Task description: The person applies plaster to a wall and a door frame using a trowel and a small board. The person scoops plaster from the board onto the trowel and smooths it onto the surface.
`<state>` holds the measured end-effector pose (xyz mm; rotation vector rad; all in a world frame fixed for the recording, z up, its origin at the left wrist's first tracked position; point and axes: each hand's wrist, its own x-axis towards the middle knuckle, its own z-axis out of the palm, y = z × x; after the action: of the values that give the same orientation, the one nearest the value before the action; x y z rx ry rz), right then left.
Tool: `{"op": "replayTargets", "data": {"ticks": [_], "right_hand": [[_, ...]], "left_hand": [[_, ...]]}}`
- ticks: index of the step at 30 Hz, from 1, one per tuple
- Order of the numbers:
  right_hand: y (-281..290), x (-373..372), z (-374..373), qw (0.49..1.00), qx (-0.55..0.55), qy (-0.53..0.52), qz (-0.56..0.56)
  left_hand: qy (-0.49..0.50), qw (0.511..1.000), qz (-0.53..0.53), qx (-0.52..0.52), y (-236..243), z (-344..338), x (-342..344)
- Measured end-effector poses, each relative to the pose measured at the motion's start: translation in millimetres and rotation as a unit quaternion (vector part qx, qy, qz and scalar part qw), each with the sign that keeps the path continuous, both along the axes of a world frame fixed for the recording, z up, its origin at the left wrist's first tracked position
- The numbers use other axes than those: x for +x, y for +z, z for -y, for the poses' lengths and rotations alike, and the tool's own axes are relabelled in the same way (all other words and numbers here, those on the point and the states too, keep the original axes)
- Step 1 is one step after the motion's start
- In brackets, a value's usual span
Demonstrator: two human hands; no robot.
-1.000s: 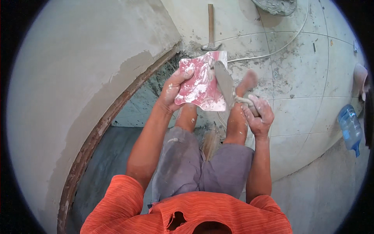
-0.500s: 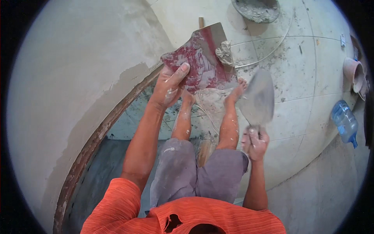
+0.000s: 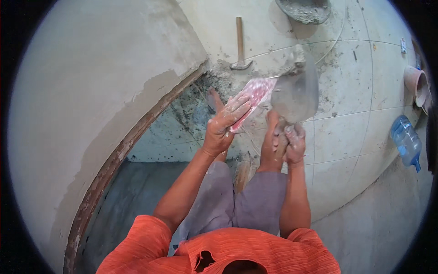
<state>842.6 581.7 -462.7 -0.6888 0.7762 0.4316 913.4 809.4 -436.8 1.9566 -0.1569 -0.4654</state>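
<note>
My left hand grips a red, mortar-smeared board, which is tilted so that it shows as a narrow strip. My right hand is closed round the handle of a trowel, its grey blade blurred by motion. At the blade's far end shows a lump of mortar. The board's right edge lies close by the blade; whether they touch, I cannot tell. Both tools are held above my feet.
A hammer lies on the tiled floor beyond the board. A mortar tub stands at the far edge. To the right are a blue water bottle and a pinkish bucket. A plastered wall with a rough brown edge rises on the left.
The board has come nearer and tilted from broad face to narrow strip, uncovering the hammer. The mortar lump that was on the board now shows at the trowel, which has moved slightly nearer and left.
</note>
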Motion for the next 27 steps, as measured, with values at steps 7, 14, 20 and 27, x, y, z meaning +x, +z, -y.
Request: {"op": "replayTargets", "data": {"ticks": [7,14,20,27], "right_hand": [[-84,32,5,0.986,-0.015,0.152,0.070],[-176,51,-75,0.927,-0.057,0.350,0.121],[-216,58,-140,0.905,-0.078,0.408,0.093],[-214,50,-192,0.857,-0.312,0.334,0.237]], "left_hand": [[0.383,0.896,-0.222,0.022,-45,-68,-85],[0.511,0.795,-0.311,-0.099,-88,-108,-115],[0.544,0.771,-0.323,-0.076,-115,-125,-147],[0.559,0.763,-0.320,-0.057,-120,-136,-155]]}}
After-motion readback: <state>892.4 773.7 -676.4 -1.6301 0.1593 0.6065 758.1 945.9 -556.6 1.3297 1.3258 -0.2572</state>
